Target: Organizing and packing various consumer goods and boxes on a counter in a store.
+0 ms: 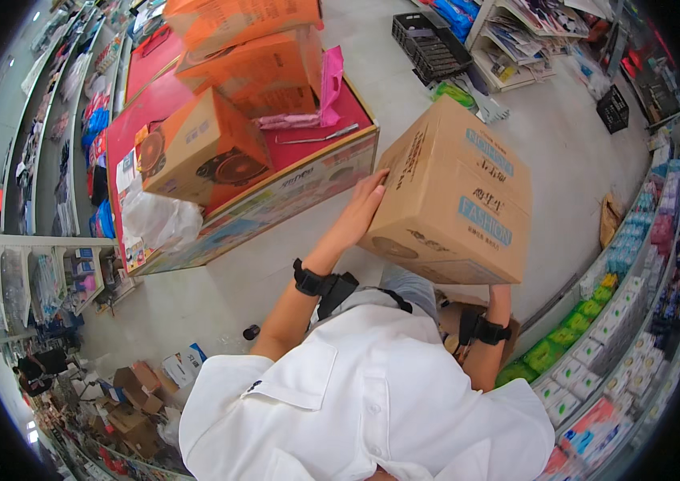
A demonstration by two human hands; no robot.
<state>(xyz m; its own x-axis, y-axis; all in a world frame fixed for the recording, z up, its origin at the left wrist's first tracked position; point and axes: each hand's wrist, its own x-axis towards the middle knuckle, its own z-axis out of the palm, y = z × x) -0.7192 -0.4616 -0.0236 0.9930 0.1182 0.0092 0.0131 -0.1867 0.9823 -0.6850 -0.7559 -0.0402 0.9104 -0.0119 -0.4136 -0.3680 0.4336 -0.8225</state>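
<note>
A large brown cardboard carton point(472, 198) with printed writing and blue panels is held tilted in front of my body, above the floor. Flat against its left side lies my left hand point(367, 201), fingers stretched forward. My right arm reaches under the carton's near right corner; only the wrist shows, and the right hand itself is hidden behind the box. To the left of the carton stands a red-topped display table point(298, 153). An orange and brown carton point(207, 150) with a printed picture of a burner rests on it, beside more stacked orange cartons point(249, 72).
On the table lie a pink plastic bag point(331, 84), a thin metal tool point(319, 135) and a crumpled clear bag point(159, 213). A black plastic crate point(430, 48) sits on the floor ahead. Stocked shelves point(610, 288) line the right; opened cardboard boxes point(135, 397) lie behind left.
</note>
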